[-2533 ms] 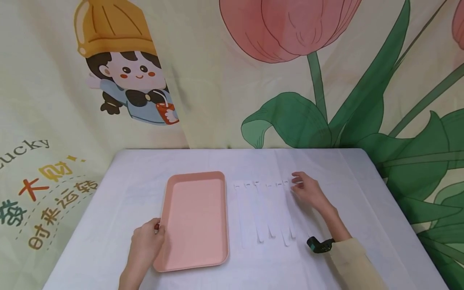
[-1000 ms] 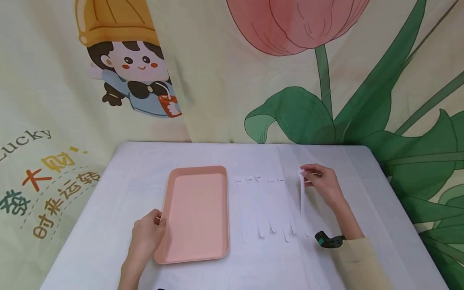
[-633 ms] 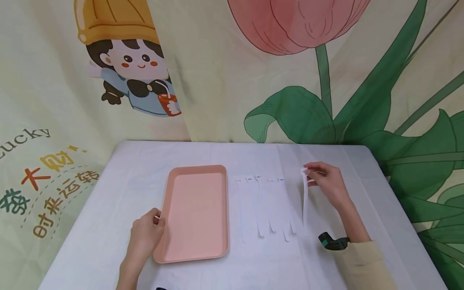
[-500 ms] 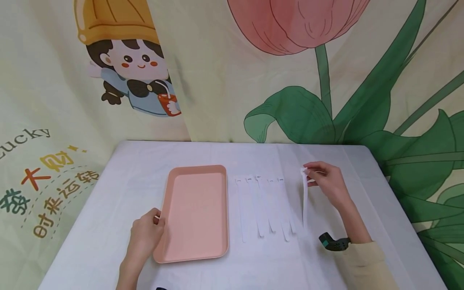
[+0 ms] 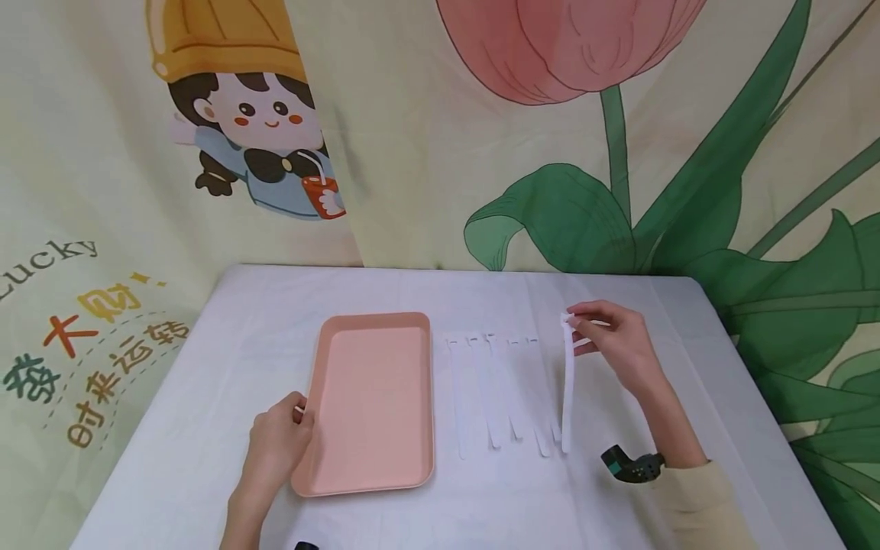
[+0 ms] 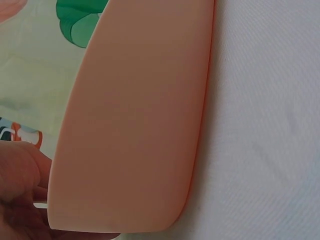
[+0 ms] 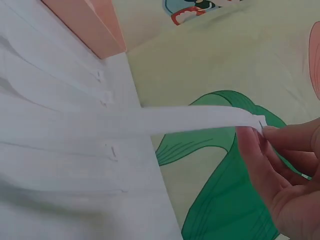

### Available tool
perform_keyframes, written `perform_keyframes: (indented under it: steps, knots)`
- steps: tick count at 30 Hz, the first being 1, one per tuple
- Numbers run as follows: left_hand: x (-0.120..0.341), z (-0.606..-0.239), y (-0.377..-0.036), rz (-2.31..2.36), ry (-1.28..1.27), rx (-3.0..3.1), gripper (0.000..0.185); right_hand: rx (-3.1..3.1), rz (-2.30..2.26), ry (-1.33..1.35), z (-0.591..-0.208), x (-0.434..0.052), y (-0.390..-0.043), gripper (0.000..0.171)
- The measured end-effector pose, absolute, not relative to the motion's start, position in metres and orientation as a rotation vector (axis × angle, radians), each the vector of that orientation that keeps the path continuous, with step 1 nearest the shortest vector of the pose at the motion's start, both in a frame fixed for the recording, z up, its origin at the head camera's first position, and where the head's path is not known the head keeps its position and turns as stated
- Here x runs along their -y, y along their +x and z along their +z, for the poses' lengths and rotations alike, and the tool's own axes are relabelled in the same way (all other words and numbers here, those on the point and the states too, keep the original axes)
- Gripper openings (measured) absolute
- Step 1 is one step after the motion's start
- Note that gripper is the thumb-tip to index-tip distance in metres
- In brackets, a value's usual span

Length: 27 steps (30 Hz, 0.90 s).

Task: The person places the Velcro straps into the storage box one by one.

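Strips of white material, that was what the work was about. The right hand [image 5: 608, 340] had one white strip [image 5: 567, 389] pinched by its top end between thumb and fingertips, lifted up so the rest of it hung down with the tail end about level with the tips of the others; I couldn't tell if it touched the cloth. The remaining strips [image 5: 498, 393] lay flat side by side on the white tablecloth [image 5: 206, 367], between that hand and the pink tray [image 5: 371, 405]. The left hand [image 5: 275, 447] had its fingers curled over the tray's near left rim, holding it steady.

How to do this bit well, in my opinion: a pinch right at the end tab was the smart grip, since the thing is floppy and would fold if grabbed mid-length. I'd have lifted it fully clear before swinging left, so the dangling tail didn't drag across the neighbours and mess up the row. Keeping the tray pinned made sense too, because it looked light enough to slide on that cloth.

Writing-wise: the backdrop [image 5: 412, 153] showed "ucky" at the far left edge, probably "Lucky" cut off, with coloured Chinese characters under it that I couldn't make out reliably. Nothing printed on the strips or tray that I could see. The black band [image 5: 629, 466] at the right wrist had no readable mark.
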<state>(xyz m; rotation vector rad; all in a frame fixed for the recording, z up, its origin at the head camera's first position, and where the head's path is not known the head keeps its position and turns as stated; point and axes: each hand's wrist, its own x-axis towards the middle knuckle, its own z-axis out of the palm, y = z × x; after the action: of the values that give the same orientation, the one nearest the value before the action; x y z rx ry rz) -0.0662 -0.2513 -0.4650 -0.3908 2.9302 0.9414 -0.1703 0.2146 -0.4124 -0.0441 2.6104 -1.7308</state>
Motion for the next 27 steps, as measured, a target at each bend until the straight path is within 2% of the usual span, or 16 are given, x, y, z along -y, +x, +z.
perform_keyframes:
  steps: [27]
  knots:
    - [0.252, -0.464, -0.063, 0.958, -0.381, -2.954, 0.006, -2.365, -1.977, -0.128, -0.408, -0.138, -0.168, 0.027]
